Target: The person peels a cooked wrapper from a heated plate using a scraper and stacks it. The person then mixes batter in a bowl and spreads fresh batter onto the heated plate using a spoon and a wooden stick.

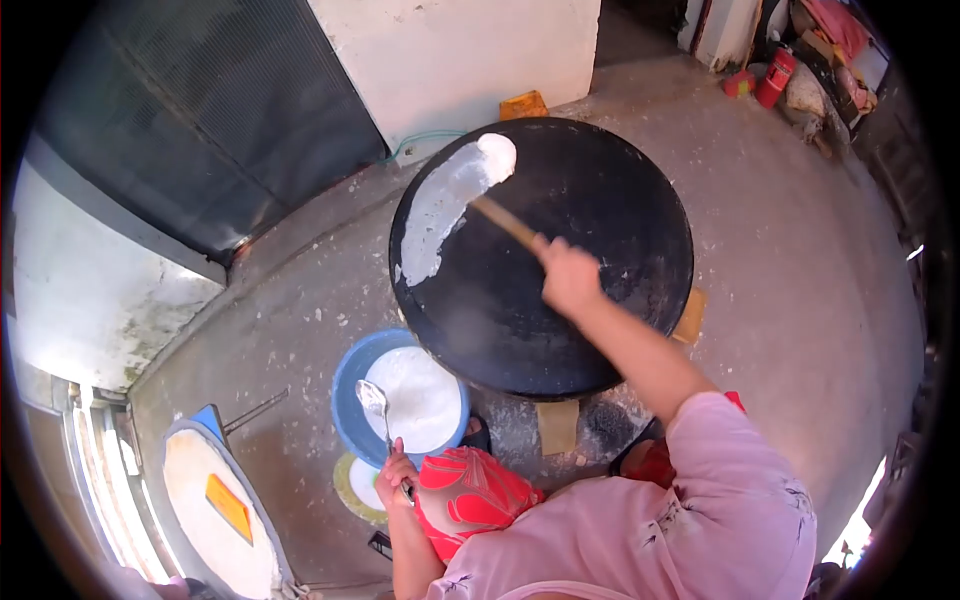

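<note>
My right hand (pixel 570 278) grips a wooden stick (pixel 508 222) above a large round black griddle (pixel 590 220). The stick's far end meets a curved streak of white batter (pixel 432 218) on the griddle's left side, with a thicker blob at its top; the tool's tip is hard to make out. My left hand (pixel 397 477) is closed round the handle of a metal ladle (pixel 372 398). The ladle's batter-coated bowl is over a blue basin (pixel 345 385) holding white batter (pixel 425 400), just left of my knee.
At lower left, a round board bears a pale round sheet (pixel 195 470) with an orange flat piece (pixel 229 508) on it. Orange-yellow blocks (pixel 690 316) stand around the griddle's edge. A green-rimmed dish (pixel 350 485) is partly behind the basin. A red cylinder (pixel 775 78) stands far right.
</note>
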Available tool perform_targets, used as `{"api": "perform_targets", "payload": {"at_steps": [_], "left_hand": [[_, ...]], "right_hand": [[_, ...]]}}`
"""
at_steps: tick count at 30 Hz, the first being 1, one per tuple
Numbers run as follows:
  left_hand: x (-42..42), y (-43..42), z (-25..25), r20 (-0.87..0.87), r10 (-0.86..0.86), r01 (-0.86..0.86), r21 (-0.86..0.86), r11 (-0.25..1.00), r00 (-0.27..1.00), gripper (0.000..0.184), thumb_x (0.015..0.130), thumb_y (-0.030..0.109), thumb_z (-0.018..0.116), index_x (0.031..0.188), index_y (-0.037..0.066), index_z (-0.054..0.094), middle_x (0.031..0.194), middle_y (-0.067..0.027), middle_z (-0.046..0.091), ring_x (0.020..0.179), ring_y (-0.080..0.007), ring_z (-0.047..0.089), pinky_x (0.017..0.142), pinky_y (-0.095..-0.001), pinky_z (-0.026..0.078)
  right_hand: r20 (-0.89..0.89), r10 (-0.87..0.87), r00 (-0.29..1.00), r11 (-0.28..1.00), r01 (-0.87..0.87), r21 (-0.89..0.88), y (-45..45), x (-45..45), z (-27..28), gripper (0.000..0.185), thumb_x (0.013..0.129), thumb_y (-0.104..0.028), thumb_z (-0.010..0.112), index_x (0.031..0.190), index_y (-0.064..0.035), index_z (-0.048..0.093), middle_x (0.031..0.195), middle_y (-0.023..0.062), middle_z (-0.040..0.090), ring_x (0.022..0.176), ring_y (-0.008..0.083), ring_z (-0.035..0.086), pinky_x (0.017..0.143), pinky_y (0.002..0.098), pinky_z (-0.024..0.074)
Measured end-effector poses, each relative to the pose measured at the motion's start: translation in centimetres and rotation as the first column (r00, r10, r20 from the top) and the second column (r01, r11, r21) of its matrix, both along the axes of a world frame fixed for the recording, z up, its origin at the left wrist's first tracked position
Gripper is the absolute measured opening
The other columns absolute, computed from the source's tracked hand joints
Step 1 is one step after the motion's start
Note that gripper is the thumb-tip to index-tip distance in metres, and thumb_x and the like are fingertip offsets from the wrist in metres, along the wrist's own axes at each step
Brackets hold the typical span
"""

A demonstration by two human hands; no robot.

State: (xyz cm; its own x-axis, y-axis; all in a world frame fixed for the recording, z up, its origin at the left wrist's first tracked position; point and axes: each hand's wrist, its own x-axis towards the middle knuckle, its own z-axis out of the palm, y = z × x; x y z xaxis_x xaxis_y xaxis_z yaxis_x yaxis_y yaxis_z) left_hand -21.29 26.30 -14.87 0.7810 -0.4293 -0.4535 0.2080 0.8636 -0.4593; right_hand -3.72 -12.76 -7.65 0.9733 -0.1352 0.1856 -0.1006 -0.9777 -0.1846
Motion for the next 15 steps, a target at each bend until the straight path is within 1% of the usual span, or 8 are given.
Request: {"api": "perform_targets", "payload": {"at_steps": [2, 4, 7, 8, 10, 12, 13, 15], "left_hand": [[-0.3, 0.4, 0.0, -0.017, -0.017, 0.017, 0.023, 1.0, 1.0, 0.036, 0.09, 0.012, 0.031, 0.11, -0.015, 0.044, 0.061, -0.0035, 0.042, 0.045, -0.0116, 0.039, 0.04, -0.0237, 0.034], [0.0, 0.4, 0.2, -0.025, -0.017, 0.018, 0.031, 0.999, 1.0, 0.035, 0.09, 0.011, 0.03, 0.11, -0.015, 0.043, 0.062, -0.0036, 0.043, 0.046, -0.0116, 0.039, 0.041, -0.0238, 0.034], [0.2, 0.3, 0.3, -0.018, 0.016, -0.015, 0.079, 0.997, 1.0, 0.035, 0.089, 0.009, 0.03, 0.111, -0.015, 0.043, 0.064, -0.0041, 0.043, 0.047, -0.0115, 0.04, 0.042, -0.0233, 0.034], [0.3, 0.2, 0.3, -0.018, 0.016, -0.014, 0.078, 0.997, 1.0, 0.035, 0.089, 0.009, 0.03, 0.111, -0.015, 0.043, 0.064, -0.0041, 0.043, 0.047, -0.0115, 0.04, 0.042, -0.0233, 0.034], [0.2, 0.0, 0.3, 0.006, -0.012, 0.011, 0.089, 0.996, 1.0, 0.034, 0.088, 0.007, 0.032, 0.112, -0.015, 0.042, 0.064, -0.0044, 0.043, 0.048, -0.0115, 0.04, 0.042, -0.0228, 0.034], [0.0, -0.1, 0.5, -0.02, -0.016, 0.018, 0.106, 0.994, 1.0, 0.034, 0.087, 0.007, 0.032, 0.112, -0.015, 0.042, 0.064, -0.0043, 0.043, 0.047, -0.0113, 0.039, 0.042, -0.0227, 0.034], [0.1, 0.0, 0.6, -0.039, -0.016, 0.02, 0.114, 0.993, 0.999, 0.034, 0.087, 0.006, 0.033, 0.112, -0.015, 0.042, 0.063, -0.0042, 0.043, 0.047, -0.0111, 0.039, 0.042, -0.0226, 0.033], [0.1, 0.7, -0.2, -0.008, -0.018, 0.018, 0.107, 0.994, 1.0, 0.034, 0.086, 0.005, 0.033, 0.113, -0.015, 0.042, 0.063, -0.0041, 0.043, 0.047, -0.0111, 0.039, 0.042, -0.0226, 0.033]], "right_hand": [[0.026, -0.15, 0.988, 0.988, 0.151, -0.04, -4.7, 2.5, -1.1, 0.052, 0.069, -0.007, 0.053, 0.119, -0.0127, 0.045, 0.085, 0.0104, 0.054, 0.073, 0.0287, 0.058, 0.062, 0.0408, 0.048], [-0.041, -0.21, 0.977, 0.965, 0.214, 0.155, -4.9, 1.6, 0.0, 0.047, 0.069, -0.01, 0.053, 0.116, -0.0108, 0.048, 0.093, 0.013, 0.055, 0.082, 0.0301, 0.058, 0.07, 0.0392, 0.0481], [-0.192, -0.259, 0.947, 0.86, 0.317, 0.4, 0.3, 0.3, 2.0, 0.054, 0.07, -0.01, 0.049, 0.124, -0.0121, 0.041, 0.116, 0.0148, 0.051, 0.1, 0.0325, 0.053, 0.088, 0.038, 0.0417], [-0.171, -0.16, 0.972, 0.916, 0.211, 0.341, 1.4, 0.9, 2.4, 0.051, 0.071, -0.011, 0.05, 0.121, -0.0097, 0.042, 0.109, 0.0146, 0.054, 0.094, 0.0307, 0.056, 0.081, 0.0389, 0.0452], [-0.083, -0.047, 0.995, 0.997, 0.051, 0.05, 0.7, 4.1, 0.3, 0.044, 0.073, -0.01, 0.051, 0.116, -0.0064, 0.043, 0.099, 0.015, 0.055, 0.082, 0.0286, 0.06, 0.069, 0.0385, 0.0494], [-0.096, -0.204, 0.974, 0.979, 0.203, -0.014, -3.0, 6.0, -0.1, 0.045, 0.073, -0.009, 0.052, 0.116, -0.0048, 0.042, 0.096, 0.0148, 0.055, 0.078, 0.0273, 0.061, 0.065, 0.0367, 0.0502], [-0.033, -0.191, 0.981, 0.98, 0.192, 0.054, -4.2, 5.1, 0.1, 0.047, 0.071, -0.009, 0.052, 0.118, -0.0045, 0.042, 0.095, 0.0156, 0.054, 0.078, 0.0288, 0.061, 0.065, 0.0366, 0.05], [-0.044, -0.248, 0.968, 0.961, 0.252, 0.112, -2.7, 1.9, 0.5, 0.049, 0.071, -0.008, 0.052, 0.119, -0.0063, 0.041, 0.094, 0.015, 0.053, 0.078, 0.0292, 0.06, 0.066, 0.0381, 0.0494]]}}
